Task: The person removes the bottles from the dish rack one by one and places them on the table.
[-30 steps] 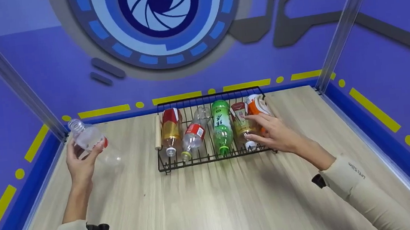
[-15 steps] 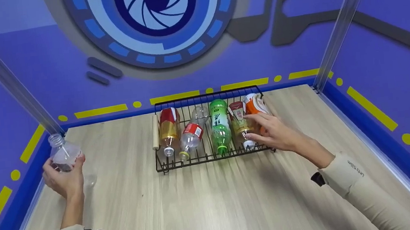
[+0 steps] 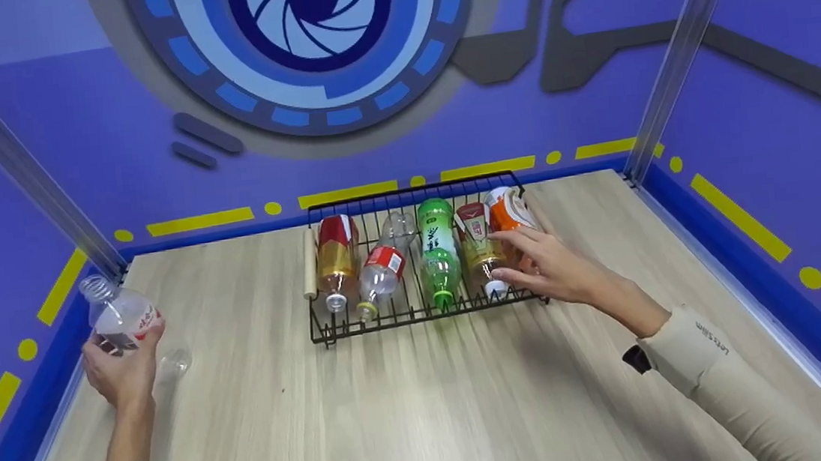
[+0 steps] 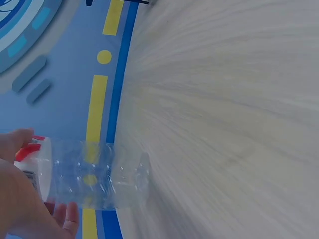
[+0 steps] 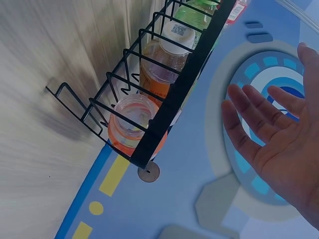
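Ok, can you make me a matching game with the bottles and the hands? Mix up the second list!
Things:
1. green bottle
2. clear bottle
3. orange bottle
4. right hand

Places:
A. held by the left hand, off to the left of the rack
B. middle of the wire rack
C. over the rack's right end, fingers open
D. far right slot of the rack

Pairs: 1-B, 2-A, 3-D, 4-C
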A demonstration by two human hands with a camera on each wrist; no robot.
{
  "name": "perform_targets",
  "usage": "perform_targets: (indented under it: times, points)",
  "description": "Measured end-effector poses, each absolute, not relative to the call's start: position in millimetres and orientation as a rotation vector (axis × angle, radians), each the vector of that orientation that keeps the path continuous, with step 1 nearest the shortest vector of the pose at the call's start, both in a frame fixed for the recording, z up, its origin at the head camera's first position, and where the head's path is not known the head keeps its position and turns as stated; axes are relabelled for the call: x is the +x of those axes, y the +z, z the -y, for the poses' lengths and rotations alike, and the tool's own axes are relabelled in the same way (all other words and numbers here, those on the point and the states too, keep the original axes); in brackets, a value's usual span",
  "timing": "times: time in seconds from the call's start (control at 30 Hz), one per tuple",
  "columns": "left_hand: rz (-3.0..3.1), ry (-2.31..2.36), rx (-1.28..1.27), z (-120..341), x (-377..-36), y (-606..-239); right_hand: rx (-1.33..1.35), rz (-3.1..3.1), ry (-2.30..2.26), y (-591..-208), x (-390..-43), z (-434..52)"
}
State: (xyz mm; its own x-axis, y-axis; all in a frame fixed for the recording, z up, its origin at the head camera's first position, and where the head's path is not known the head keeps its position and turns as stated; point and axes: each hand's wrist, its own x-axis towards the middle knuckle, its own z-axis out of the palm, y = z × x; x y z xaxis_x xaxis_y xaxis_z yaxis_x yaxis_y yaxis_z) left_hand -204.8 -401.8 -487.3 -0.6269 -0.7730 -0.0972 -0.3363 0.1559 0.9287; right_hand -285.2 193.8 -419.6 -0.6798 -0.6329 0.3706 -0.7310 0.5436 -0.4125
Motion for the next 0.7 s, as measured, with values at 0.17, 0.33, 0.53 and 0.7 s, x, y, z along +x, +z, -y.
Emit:
perform_targets:
  times: [0.17,0.33,0.53,0.7]
  points:
    - [2.075,-1.504,1.08,404.1,-200.9,-492.1,1.159,2.596,0.817,-419.5,-283.9,-197.0]
    - [2.084,-1.489,1.081,402.7,-193.8,-489.9,1.132,2.621,0.795,-419.7,-283.9,-199.4]
    - [2.072,-1.496,1.068,399.3,-184.4,-483.8,1.102,2.679,0.778,-416.9,-284.7,-200.2]
    - [2.042,-1.528,1.075,396.0,-176.9,-484.0,1.117,2.692,0.682,-408.9,-289.9,-192.6]
